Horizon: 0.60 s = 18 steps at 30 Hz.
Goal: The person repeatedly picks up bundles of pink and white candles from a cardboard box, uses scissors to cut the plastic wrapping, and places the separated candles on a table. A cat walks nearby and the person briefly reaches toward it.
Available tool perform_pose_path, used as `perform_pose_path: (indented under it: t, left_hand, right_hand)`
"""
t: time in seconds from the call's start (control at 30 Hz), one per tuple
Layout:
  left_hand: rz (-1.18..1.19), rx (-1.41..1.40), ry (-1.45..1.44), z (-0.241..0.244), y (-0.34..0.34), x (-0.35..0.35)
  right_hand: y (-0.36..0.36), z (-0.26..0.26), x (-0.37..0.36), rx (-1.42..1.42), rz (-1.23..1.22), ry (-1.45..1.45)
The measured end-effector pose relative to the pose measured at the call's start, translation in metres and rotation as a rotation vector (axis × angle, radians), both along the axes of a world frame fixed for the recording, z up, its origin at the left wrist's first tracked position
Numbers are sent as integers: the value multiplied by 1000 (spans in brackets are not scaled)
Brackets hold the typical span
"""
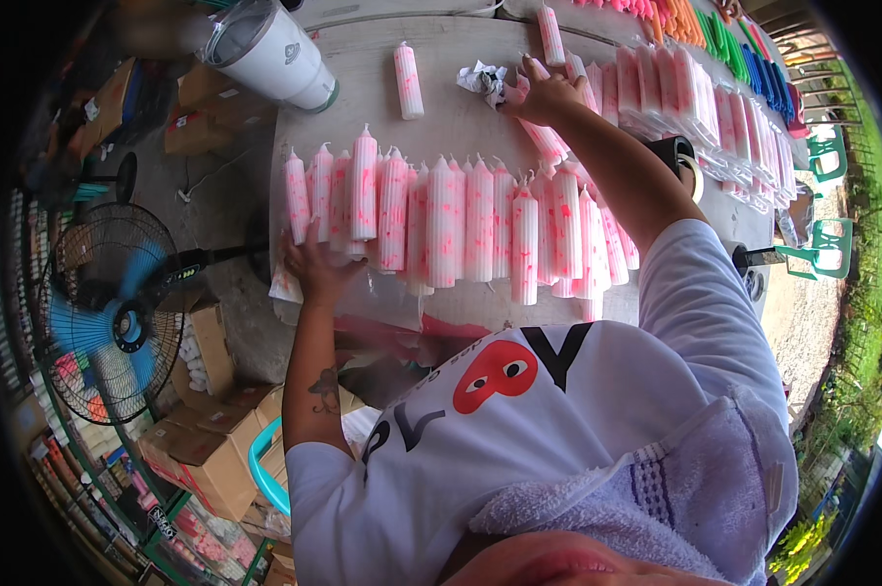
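Note:
A row of ribbed white candles with pink flecks (441, 227) stands across the table in front of me. At the row's left end, my left hand (320, 267) has its fingers spread, touching or very close to the outermost candle (297, 194). Farther off, my right hand (547, 99) reaches over a few similar candles (543, 143); its palm hides whether the fingers grip one. Beside that hand lies a crumpled piece of printed paper (483, 82). One candle (409, 82) lies apart on the tabletop, and another (550, 35) is beyond my right hand.
Plastic-wrapped candles (664, 88) are stacked at the right, with orange, green and blue candles (767, 88) behind. A white tumbler (276, 62) is at the far left. A tape roll (690, 176) sits near my right forearm. Left of the table are a fan (122, 322) and cardboard boxes (214, 447).

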State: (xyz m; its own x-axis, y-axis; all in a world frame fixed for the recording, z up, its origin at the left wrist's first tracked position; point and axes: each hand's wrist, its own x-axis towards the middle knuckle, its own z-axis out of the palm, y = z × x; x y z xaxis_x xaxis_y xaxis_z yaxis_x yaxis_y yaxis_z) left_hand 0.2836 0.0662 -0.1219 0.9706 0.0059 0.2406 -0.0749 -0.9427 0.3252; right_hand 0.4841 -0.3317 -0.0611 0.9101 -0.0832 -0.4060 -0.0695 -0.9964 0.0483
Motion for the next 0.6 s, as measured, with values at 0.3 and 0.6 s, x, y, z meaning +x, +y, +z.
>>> perform_pose_path:
  t: [0.3,0.6]
  left_hand:
    - [9,-20,35,5,-2,-2]
    - [27,-18,57,4,-1,-1]
  right_hand:
    - [35,-8,-8,62,-165,93]
    - [20,-31,22,170,-409,-1]
